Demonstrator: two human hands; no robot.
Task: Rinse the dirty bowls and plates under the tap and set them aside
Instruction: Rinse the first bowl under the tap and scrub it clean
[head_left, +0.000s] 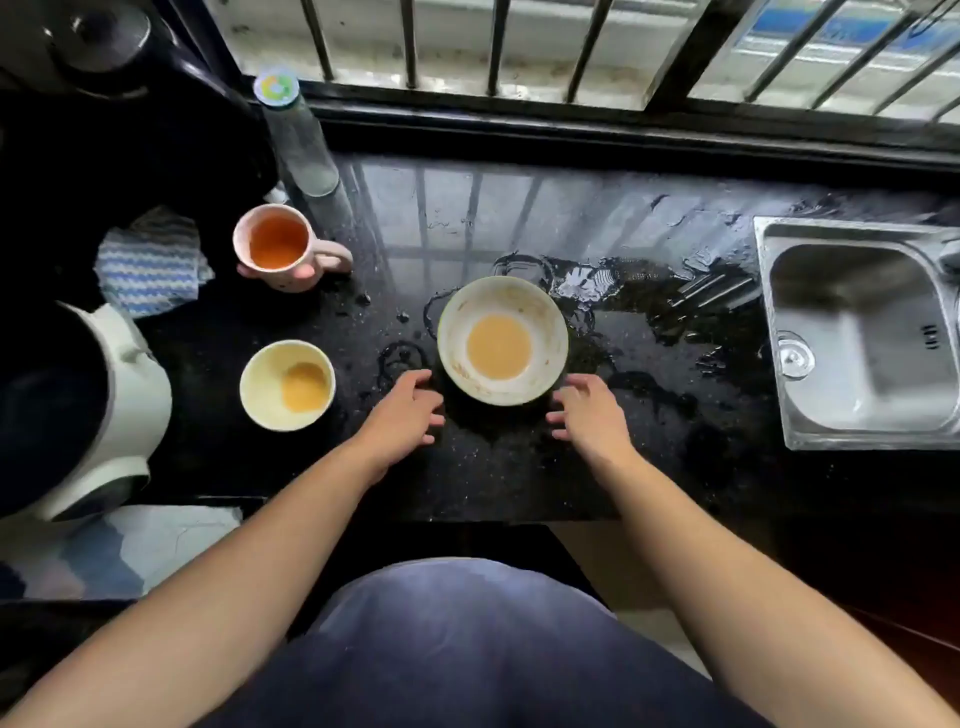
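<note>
A large white bowl with a green outside (540, 322) stands on the wet black counter (509, 467), holding tan liquid and smeared residue. My left hand (408, 415) rests just left of its near rim and my right hand (589, 415) just right of it; both have spread fingers and hold nothing. A smaller cream bowl (265, 384) with orange-yellow residue sits further left. The steel sink (857, 332) lies at the right; the tap is mostly out of view at the frame's edge.
A pink mug (291, 249) of orange liquid stands at the back left beside a clear bottle (298, 135). A blue-striped cloth (150, 265) and a white kettle (119, 395) are at the far left. Puddles lie between bowl and sink. A barred window runs along the back.
</note>
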